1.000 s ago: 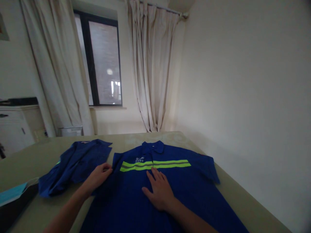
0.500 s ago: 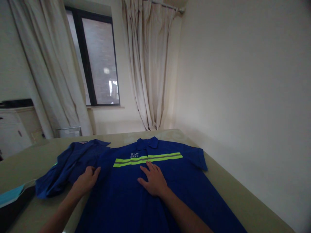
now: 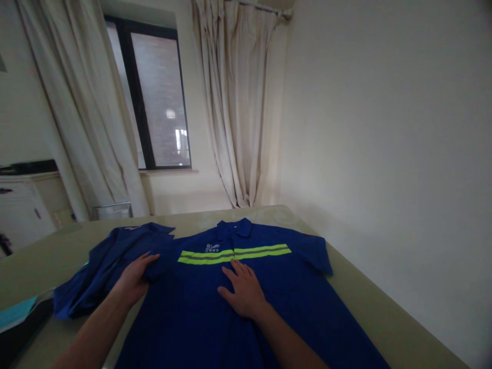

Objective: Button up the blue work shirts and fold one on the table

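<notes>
A blue work shirt (image 3: 200,302) lies spread out, front up, its collar toward the far edge and a yellow-green reflective stripe (image 3: 265,251) across the chest. My right hand (image 3: 244,289) rests flat on its middle, just below the stripe, fingers spread. At the shirt's left sleeve area, my left hand (image 3: 136,277) has its fingers on the cloth at the edge; its lower fingers are hidden, so its grip is unclear. Beside it on the left lies a second, crumpled blue garment (image 3: 103,261).
The garments lie on a greenish table (image 3: 384,297) beside a wall on the right. At the left edge are a light blue item (image 3: 17,312) and a black item (image 3: 26,333). Behind stand curtains (image 3: 242,102), a window and a white cabinet (image 3: 23,210).
My left hand has turned and shifted slightly, its fingers reaching further over the sleeve edge. The right sleeve end sits slightly lower in view. My right hand has barely moved.
</notes>
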`<state>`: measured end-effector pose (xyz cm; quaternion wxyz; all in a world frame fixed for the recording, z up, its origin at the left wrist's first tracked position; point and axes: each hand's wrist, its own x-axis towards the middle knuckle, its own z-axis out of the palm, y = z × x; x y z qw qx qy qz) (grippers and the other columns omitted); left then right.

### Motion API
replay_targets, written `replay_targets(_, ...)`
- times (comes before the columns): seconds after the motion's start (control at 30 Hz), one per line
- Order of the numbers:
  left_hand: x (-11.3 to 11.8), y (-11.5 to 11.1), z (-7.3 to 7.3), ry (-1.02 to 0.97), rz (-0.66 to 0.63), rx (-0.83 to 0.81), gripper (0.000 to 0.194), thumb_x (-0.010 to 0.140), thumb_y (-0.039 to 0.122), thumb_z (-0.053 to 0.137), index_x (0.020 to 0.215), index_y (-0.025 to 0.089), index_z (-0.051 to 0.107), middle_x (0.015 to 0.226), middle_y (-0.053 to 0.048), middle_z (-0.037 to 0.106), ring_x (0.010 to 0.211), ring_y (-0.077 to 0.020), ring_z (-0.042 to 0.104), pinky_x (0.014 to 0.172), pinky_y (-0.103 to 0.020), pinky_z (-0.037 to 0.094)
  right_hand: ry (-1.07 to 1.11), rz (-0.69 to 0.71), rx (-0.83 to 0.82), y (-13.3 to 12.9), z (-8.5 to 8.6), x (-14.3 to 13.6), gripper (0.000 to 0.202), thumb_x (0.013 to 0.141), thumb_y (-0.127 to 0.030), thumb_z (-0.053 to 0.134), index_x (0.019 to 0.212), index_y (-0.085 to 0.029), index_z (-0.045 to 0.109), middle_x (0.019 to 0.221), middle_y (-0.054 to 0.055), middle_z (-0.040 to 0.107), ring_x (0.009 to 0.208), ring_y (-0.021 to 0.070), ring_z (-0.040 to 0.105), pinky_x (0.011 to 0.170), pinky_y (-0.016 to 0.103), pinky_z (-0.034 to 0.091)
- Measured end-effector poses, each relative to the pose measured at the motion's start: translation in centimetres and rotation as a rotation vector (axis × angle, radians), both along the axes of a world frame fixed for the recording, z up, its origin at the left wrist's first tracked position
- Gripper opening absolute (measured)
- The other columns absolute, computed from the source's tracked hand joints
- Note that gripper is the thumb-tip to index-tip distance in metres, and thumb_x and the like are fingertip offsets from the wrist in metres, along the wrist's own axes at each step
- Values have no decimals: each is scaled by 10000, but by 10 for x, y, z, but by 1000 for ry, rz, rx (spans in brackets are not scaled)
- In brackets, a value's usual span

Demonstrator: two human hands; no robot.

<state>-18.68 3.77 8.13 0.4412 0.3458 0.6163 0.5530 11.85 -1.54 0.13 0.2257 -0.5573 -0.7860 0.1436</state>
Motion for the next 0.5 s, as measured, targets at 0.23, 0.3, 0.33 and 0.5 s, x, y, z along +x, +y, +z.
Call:
replay_targets(0.23,47,-30,-12,965,-632,542,719,839,354,684,1517,358,448,1653,3,352,1481,-315,391,1235,-460,309,-6,-2,9,0,1,1,621,953,-609,538,1498,-314,500,1638,90,351,1515,302,293,1217,502,208)
replay_targets(0.3,53,-39,-35,1159,-693,536,750,903,467,622,1582,363,319,1695,-14,234,1508,-325,342,1235,-499,294,-13,0,5,-1,1,1,623,954,-607,536,1504,-316,492,1641,85,346,1516,303,289,1217,505,207)
replay_targets(0.33,52,-41,-49,1220,-683,493,723,921,510,590,1578,356,332,1690,-30,248,1505,-333,347,1228,-516,298,-15,1,1,-1,1,1,623,954,-603,537,1505,-316,490,1642,85,344,1518,302,286,1218,505,204)
replay_targets(0.5,30,-29,-98,1339,-720,317,589,985,597,411,1525,365,439,1642,-11,363,1507,-275,353,1252,-481,264,-6,2,17,0,1,2,609,948,-593,554,1484,-306,518,1623,100,379,1506,304,311,1209,509,227)
